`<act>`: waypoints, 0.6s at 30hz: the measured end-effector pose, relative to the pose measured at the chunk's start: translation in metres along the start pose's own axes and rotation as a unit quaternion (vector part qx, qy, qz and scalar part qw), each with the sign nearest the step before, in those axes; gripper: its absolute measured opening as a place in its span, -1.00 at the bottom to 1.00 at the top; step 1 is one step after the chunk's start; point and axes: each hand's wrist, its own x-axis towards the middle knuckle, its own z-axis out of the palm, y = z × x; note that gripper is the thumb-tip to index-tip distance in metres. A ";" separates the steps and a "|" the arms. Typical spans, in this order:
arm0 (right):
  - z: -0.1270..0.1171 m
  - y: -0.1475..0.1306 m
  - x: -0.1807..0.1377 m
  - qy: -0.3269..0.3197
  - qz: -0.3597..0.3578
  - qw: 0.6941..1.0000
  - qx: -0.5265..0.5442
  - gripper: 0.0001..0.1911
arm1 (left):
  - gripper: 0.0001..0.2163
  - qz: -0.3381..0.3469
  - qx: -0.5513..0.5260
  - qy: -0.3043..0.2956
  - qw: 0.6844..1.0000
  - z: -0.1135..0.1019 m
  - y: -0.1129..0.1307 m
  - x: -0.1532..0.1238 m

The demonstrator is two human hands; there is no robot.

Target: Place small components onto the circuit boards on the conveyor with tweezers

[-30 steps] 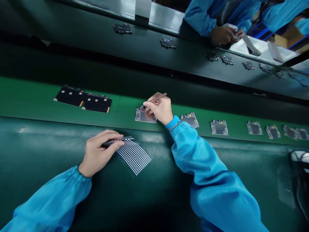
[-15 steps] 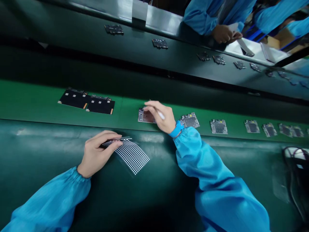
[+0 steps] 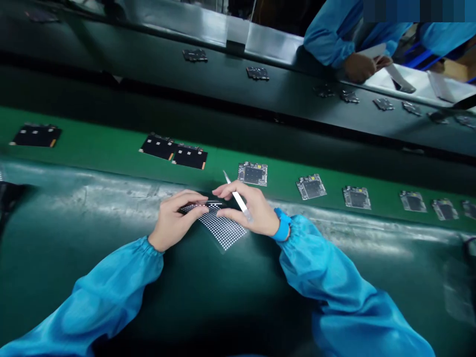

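Note:
My left hand (image 3: 178,218) pinches a clear sheet of small white round stickers (image 3: 225,229) between thumb and fingers, the sheet sloping down to the right. A dark flat piece under the fingers is mostly hidden. Close by on the right, my right hand (image 3: 253,208) carries white tweezers (image 3: 238,198) across its fingers, points up and to the left. Its thumb and fingertips reach the sheet's right edge; whether they touch it I cannot tell. Just beyond my right hand lies a circuit board (image 3: 253,173) with a dark square on the green strip.
More circuit boards (image 3: 311,187) lie along the green strip (image 3: 219,178) to the right. Black-covered boards (image 3: 190,156) lie to the left. Dark boards (image 3: 258,73) rest on a far ledge. Across from me, another person's hands (image 3: 360,67) hold a pale sheet.
My right hand has drawn back from the circuit board to the sticker sheet. That board's reddish-brown film no longer shows; a dark square does. The view has shifted left.

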 end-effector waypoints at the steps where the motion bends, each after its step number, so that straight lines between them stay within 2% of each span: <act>1: 0.008 -0.001 0.000 -0.001 -0.008 1.000 -0.002 -0.70 | -0.89 0.002 -0.002 0.001 1.000 -0.002 0.000 -0.001; 4: 0.026 0.000 0.000 0.022 -0.013 1.000 -0.015 -0.84 | -0.90 0.001 -0.017 0.001 1.000 -0.007 -0.001 -0.006; 9: 0.043 0.002 0.002 0.062 -0.015 0.997 -0.034 -0.91 | -0.70 -0.040 -0.068 0.006 0.997 -0.015 -0.002 -0.015; 14: 0.050 -0.001 0.005 0.056 -0.022 0.997 -0.041 -0.85 | -0.88 -0.030 -0.049 0.018 0.998 -0.022 -0.002 -0.018; 18: 0.051 -0.005 0.012 0.032 -0.085 0.994 -0.058 -0.81 | -0.92 -0.018 -0.030 0.011 0.999 -0.026 -0.002 -0.016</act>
